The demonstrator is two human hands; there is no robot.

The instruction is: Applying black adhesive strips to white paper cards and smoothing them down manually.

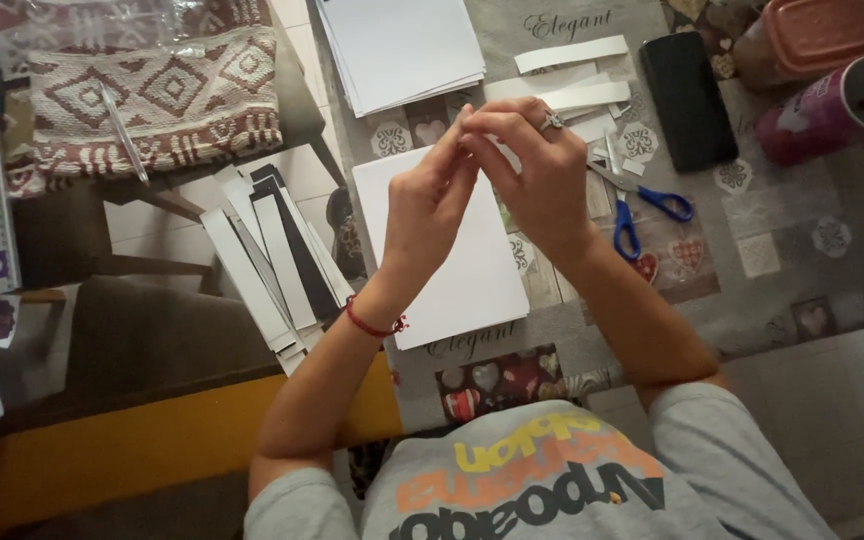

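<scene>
Above white sheet [452, 250], left hand [430, 205], right hand [537, 175] together.

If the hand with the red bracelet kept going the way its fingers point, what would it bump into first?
Probably the other hand's fingertips, which the left hand already seems to touch. Beyond them lies the stack of white paper, though depth is unclear.

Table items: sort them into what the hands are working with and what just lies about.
In use: left hand, right hand, white sheet, paper strips, scissors.
Lying about: phone, mug, lidded container, paper stack.
</scene>
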